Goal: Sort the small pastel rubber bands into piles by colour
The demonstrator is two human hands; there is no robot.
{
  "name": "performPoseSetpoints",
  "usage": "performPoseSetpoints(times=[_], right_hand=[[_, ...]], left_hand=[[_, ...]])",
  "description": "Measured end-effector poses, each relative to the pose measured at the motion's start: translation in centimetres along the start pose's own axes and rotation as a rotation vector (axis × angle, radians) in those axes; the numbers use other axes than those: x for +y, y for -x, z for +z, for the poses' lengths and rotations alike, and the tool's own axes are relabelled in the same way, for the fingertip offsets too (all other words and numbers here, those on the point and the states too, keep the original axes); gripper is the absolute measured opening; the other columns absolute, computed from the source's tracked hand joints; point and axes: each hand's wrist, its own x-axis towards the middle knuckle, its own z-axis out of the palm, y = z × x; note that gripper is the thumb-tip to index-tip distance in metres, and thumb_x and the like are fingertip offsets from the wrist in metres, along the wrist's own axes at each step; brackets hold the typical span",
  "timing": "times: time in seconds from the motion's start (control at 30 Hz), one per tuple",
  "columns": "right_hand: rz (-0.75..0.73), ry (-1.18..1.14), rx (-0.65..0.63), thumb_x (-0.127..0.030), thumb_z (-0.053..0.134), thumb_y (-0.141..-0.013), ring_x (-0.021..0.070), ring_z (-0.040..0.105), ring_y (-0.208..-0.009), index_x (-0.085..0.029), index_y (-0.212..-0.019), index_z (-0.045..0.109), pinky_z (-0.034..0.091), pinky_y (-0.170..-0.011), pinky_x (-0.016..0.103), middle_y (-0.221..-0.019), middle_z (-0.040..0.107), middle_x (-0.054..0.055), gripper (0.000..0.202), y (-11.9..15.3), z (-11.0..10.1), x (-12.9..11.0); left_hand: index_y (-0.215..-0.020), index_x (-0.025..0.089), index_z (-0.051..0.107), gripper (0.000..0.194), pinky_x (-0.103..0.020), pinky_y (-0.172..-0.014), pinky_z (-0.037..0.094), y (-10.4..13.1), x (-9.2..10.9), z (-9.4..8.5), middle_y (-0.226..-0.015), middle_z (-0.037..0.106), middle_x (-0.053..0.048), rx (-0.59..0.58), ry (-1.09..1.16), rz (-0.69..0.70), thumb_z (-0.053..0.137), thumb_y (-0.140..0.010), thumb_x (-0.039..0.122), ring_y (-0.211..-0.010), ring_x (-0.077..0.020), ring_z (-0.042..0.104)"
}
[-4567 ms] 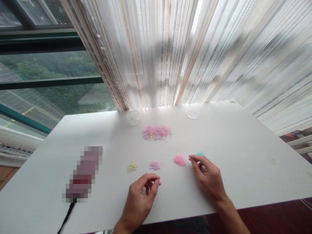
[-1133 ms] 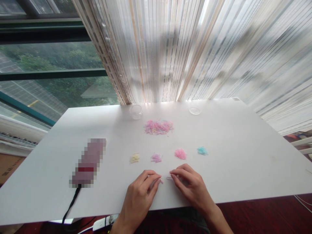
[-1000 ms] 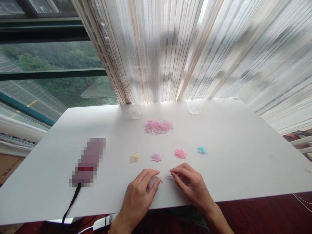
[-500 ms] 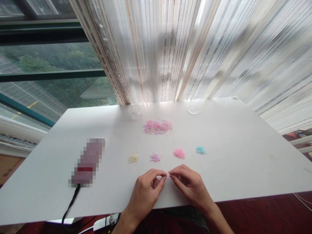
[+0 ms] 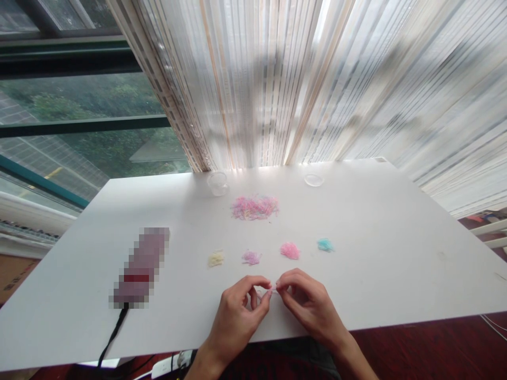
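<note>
My left hand and my right hand meet near the front of the white table, fingertips almost touching. Thumb and index finger of each are pinched on thin pinkish strands, partly hidden by the fingers. Beyond them lie four small piles in a row: pale yellow, lilac, bright pink and turquoise. Farther back is a larger heap of mixed pink, lilac and pale strands.
A clear round container and a clear lid stand at the table's back edge. At the left lies a blurred purplish object with a black strap. Below the front edge is a white power strip.
The left thumb and index fingertips have parted slightly, and the strands between my hands have shifted a little. The piles look unchanged.
</note>
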Motion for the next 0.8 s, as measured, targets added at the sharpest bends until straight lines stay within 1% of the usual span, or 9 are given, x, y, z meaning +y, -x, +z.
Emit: performPoseSetpoints(times=[0.07,0.13,0.3,0.4,0.53,0.7,0.8], right_hand=[[-0.002,-0.007,-0.001,-0.008,0.060,-0.095,0.0148,0.067,-0.081,-0.024,-0.096,0.069,0.053,-0.071,0.023,-0.092,0.072,0.002,0.018,-0.05,-0.01,-0.04],[-0.005,-0.012,-0.001,-0.008,0.060,-0.095,0.0146,0.067,-0.081,-0.024,-0.096,0.069,0.053,-0.071,0.023,-0.092,0.072,0.002,0.018,-0.08,-0.01,-0.09],[0.001,0.006,0.017,-0.012,0.062,-0.097,0.0143,0.065,-0.077,-0.024,-0.097,0.070,0.053,-0.070,0.023,-0.089,0.072,0.002,0.014,-0.03,0.04,-0.14],[0.007,0.026,0.022,-0.014,0.063,-0.097,0.0144,0.066,-0.075,-0.023,-0.100,0.071,0.054,-0.070,0.024,-0.089,0.072,0.002,0.012,0.00,0.08,-0.06],[0.024,0.060,0.043,-0.017,0.064,-0.098,0.0139,0.065,-0.070,-0.022,-0.096,0.072,0.053,-0.066,0.023,-0.085,0.073,0.002,0.010,-0.02,0.10,-0.10],[0.047,0.093,0.051,-0.021,0.064,-0.099,0.0139,0.064,-0.066,-0.022,-0.093,0.074,0.052,-0.063,0.023,-0.082,0.074,0.002,0.011,-0.01,0.12,-0.38],[0.080,0.089,0.055,-0.024,0.064,-0.099,0.0138,0.063,-0.064,-0.021,-0.091,0.074,0.052,-0.062,0.023,-0.081,0.074,0.002,0.013,0.06,0.17,-0.28]], left_hand=[[-0.103,0.022,0.074,0.016,-0.018,-0.055,0.050,0.04,0.03,0.01,-0.088,0.077,0.001,-0.024,0.014,-0.011,0.070,-0.090,0.015,-0.055,-0.0085,0.057],[-0.103,0.023,0.075,0.015,-0.018,-0.057,0.051,0.04,0.05,-0.04,-0.091,0.078,0.001,-0.043,0.024,0.004,0.070,-0.091,0.016,-0.057,-0.0086,0.057],[-0.094,0.023,0.077,0.014,-0.018,-0.059,0.050,-0.20,0.22,-0.16,-0.087,0.077,0.000,-0.047,0.041,0.035,0.067,-0.093,0.014,-0.061,-0.0098,0.059],[-0.093,0.022,0.077,0.012,-0.019,-0.059,0.050,-0.34,0.33,-0.12,-0.086,0.077,0.000,-0.038,0.034,0.021,0.067,-0.093,0.015,-0.061,-0.0102,0.059],[-0.094,0.022,0.078,0.011,-0.021,-0.060,0.050,-0.40,0.28,-0.11,-0.084,0.078,-0.001,-0.045,0.019,-0.050,0.068,-0.095,0.026,-0.060,-0.0116,0.060],[-0.092,0.021,0.078,0.022,-0.023,-0.061,0.049,-0.39,0.25,-0.45,-0.079,0.078,-0.001,-0.094,0.036,-0.175,0.065,-0.099,0.038,-0.061,-0.0136,0.061],[-0.094,0.020,0.076,0.029,-0.024,-0.063,0.051,-0.36,0.16,-0.67,-0.081,0.078,-0.002,-0.115,0.074,-0.238,0.060,-0.101,0.043,-0.064,-0.0149,0.064]])
